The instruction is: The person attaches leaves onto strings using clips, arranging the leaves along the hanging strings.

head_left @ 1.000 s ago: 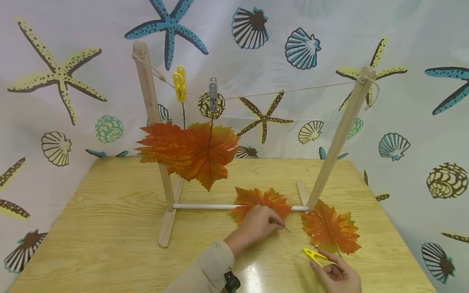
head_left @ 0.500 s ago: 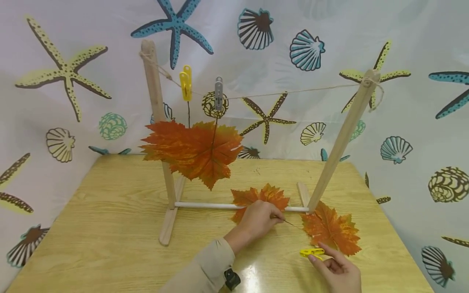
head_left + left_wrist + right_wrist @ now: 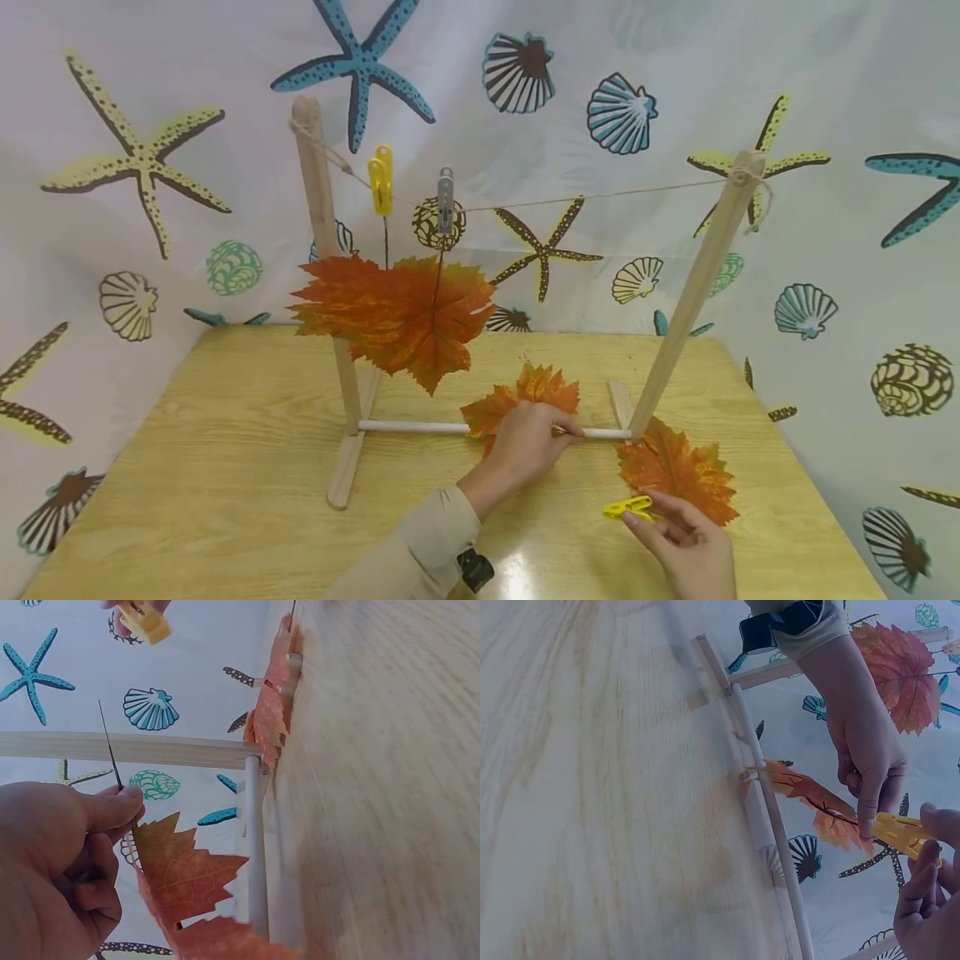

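Leaf (image 3: 550,388) sits stem-pinched in my left hand (image 3: 527,439), yellow clip (image 3: 628,507) gripped in my right hand (image 3: 690,543): apparently pegging preparation, next requiring alignment.

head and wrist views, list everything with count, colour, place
table: one, pale wood, foreground
backdrop: one, white with sea prints, behind table
posts: two, wooden, left and right
feet: two, wooden, under posts
bar: one, white, low between posts
string: one, tan, between post tops
hung clothespins: two, yellow and grey, on string
hanging leaves: two, orange, overlapping, below string
table leaf: one, orange, by right post's base
held leaf: one, orange, in left hand
held clothespin: one, yellow, in right hand
sleeve: one, beige, bottom centre
wristband: one, black, at sleeve
left hand: one, bare, lower centre
right hand: one, bare, lower right
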Action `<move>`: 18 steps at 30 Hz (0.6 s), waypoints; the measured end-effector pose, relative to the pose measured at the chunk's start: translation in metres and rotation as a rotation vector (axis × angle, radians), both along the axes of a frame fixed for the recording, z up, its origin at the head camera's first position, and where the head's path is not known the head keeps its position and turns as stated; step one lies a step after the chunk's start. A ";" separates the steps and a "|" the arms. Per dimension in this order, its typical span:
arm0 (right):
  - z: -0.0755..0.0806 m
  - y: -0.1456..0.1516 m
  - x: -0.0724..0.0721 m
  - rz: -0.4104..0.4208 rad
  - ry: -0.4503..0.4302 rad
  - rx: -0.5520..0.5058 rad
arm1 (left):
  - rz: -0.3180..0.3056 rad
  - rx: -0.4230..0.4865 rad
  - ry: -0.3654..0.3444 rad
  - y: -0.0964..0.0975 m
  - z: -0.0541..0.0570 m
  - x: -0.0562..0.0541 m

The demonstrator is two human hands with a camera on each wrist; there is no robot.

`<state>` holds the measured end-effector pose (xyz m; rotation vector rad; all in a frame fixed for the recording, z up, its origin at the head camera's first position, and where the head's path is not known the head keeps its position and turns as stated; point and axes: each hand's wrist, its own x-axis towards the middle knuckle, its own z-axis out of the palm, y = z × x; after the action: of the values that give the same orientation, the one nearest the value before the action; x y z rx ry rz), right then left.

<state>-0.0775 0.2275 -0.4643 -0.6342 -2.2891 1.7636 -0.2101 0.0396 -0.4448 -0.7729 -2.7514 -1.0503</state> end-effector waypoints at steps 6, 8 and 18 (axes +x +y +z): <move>0.007 -0.004 -0.003 0.027 0.054 -0.008 | 0.045 0.051 -0.012 0.000 0.013 -0.002; 0.009 -0.005 -0.004 0.028 0.078 -0.021 | 0.052 0.062 0.012 0.000 0.016 -0.003; 0.021 -0.009 -0.009 0.076 0.172 -0.066 | 0.086 0.132 0.099 0.002 0.031 -0.001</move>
<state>-0.0861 0.2189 -0.4435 -0.3935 -2.1747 1.8560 -0.2113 0.0413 -0.4142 -0.6627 -2.5788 -1.1305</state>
